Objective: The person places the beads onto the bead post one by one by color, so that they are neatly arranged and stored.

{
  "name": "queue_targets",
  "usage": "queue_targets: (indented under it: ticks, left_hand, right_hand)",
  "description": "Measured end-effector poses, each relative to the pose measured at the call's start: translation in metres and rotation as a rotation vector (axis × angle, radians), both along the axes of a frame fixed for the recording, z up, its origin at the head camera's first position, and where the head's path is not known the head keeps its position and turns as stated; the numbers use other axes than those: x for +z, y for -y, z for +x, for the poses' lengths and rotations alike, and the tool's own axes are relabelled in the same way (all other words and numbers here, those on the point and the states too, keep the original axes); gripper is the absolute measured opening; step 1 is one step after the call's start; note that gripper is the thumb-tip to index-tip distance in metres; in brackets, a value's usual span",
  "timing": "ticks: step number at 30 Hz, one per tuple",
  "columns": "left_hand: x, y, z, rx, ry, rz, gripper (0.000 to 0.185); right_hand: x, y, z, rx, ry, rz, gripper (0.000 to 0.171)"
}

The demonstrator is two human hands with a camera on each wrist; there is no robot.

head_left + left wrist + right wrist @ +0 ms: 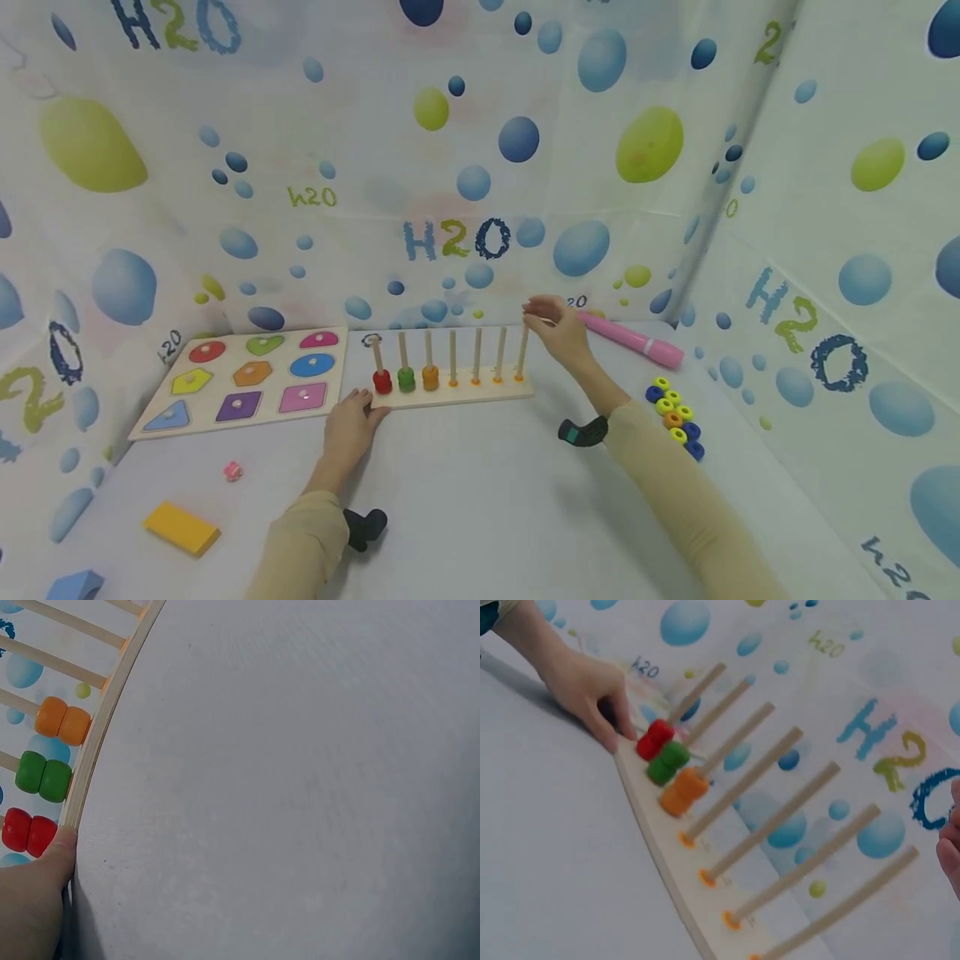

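A wooden peg board (457, 397) with a row of upright pegs lies near the back wall. Its three left pegs carry red beads (28, 832), green beads (43, 777) and orange beads (63, 721), two on each; the other pegs are bare. My left hand (351, 429) pinches the left end of the base, thumb on the front edge. Beside the top of the rightmost peg (847, 900) is my right hand (558, 332), its fingers loosely bent. In the right wrist view its fingertips (949, 851) stand apart from that peg, with nothing visible in them.
Left of the pegs lies a shape puzzle board (281, 372). Loose yellow, blue and orange beads (673, 412) sit at the right, below a pink marker-like tube (633, 339). At the near left are a small pink piece (233, 472), a yellow block (182, 527) and a blue block (75, 586).
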State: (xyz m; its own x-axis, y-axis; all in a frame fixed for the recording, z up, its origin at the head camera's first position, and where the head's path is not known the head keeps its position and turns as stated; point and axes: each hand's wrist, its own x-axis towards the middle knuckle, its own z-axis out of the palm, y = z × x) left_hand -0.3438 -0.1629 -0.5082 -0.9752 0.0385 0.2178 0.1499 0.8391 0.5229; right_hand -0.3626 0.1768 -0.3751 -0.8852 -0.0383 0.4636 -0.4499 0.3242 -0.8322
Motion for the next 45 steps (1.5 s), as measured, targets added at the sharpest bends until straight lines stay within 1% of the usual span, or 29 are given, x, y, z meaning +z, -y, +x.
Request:
queue_targets:
  ticks: [4, 7, 9, 12, 14, 17, 19, 21, 24, 26, 30, 39, 41, 45]
  left_hand:
    - [0.0, -0.001, 0.002, -0.006, 0.001, -0.001, 0.052]
    - [0.001, -0.001, 0.002, -0.004, 0.003, 0.0, 0.051]
    - [0.001, -0.002, 0.002, -0.003, 0.008, -0.004, 0.051]
    - [0.002, -0.003, 0.002, -0.001, 0.013, -0.007, 0.051]
    - [0.003, -0.003, 0.002, 0.001, 0.014, -0.008, 0.051]
    - [0.003, -0.003, 0.002, 0.005, 0.015, -0.003, 0.051]
    - [0.003, -0.003, 0.002, 0.004, 0.013, -0.002, 0.052]
    - [0.004, -0.003, 0.002, 0.001, 0.01, -0.002, 0.052]
    - [0.004, -0.002, 0.002, -0.003, 0.011, -0.003, 0.052]
    - [0.005, -0.003, 0.003, -0.005, 0.018, -0.003, 0.052]
    - [0.005, -0.003, 0.002, -0.008, 0.031, -0.004, 0.052]
    - [0.002, -0.002, 0.002, -0.01, 0.022, 0.0, 0.053]
    - [0.001, -0.002, 0.002, -0.011, 0.021, 0.001, 0.053]
    - [0.001, -0.002, 0.001, -0.008, 0.025, 0.005, 0.052]
  right_hand:
    - [-0.009, -0.039, 0.016, -0.05, 0.06, 0.048, 0.031]
    - [-0.02, -0.067, 0.032, -0.07, 0.101, 0.127, 0.03]
    - [-0.029, -0.085, 0.042, -0.075, 0.123, 0.16, 0.03]
    - [-0.046, -0.112, 0.055, -0.085, 0.148, 0.188, 0.029]
    - [-0.061, -0.132, 0.06, -0.093, 0.151, 0.209, 0.029]
    - [-0.081, -0.157, 0.066, -0.136, 0.15, 0.266, 0.027]
    - [-0.092, -0.169, 0.071, -0.167, 0.142, 0.303, 0.026]
    - [-0.098, -0.177, 0.079, -0.19, 0.154, 0.323, 0.025]
    - [-0.104, -0.185, 0.093, -0.199, 0.173, 0.353, 0.023]
    - [-0.107, -0.19, 0.102, -0.209, 0.186, 0.389, 0.022]
    - [-0.111, -0.197, 0.119, -0.229, 0.182, 0.466, 0.023]
    - [-0.114, -0.204, 0.141, -0.232, 0.123, 0.614, 0.027]
    - [-0.114, -0.204, 0.145, -0.237, 0.122, 0.651, 0.028]
    - [-0.116, -0.206, 0.147, -0.236, 0.085, 0.73, 0.03]
